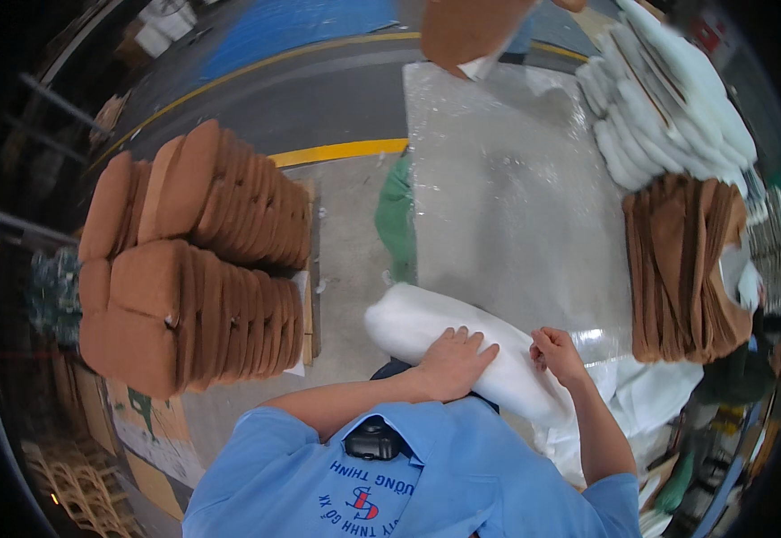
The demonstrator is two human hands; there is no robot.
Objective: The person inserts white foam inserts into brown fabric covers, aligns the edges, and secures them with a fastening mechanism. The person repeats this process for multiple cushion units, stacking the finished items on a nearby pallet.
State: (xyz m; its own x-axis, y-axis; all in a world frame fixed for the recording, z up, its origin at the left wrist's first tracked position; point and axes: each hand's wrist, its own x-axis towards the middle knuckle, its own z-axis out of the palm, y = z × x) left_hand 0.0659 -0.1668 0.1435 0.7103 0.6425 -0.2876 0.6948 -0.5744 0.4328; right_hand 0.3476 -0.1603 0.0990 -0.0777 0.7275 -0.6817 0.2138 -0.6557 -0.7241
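A thick white padded cushion [426, 327] lies slantwise at the near edge of the table, close against my body. My left hand [456, 363] rests flat on top of it, fingers stretched out and a little apart. At the cushion's right side is my right hand [559, 356], its fingers curled together in a pinch near the far edge. Whatever those fingers hold is too small or hidden to make out. Beyond the cushion stretches the table [516, 206], covered in shiny clear plastic.
Stacks of brown cushions [202, 296] stand on the left. Folded brown covers [677, 269] lie at the table's right side, with piled white cushions [668, 108] behind. Across the table, a partly visible person holds a brown piece [471, 31]. White sheeting [650, 394] lies near right.
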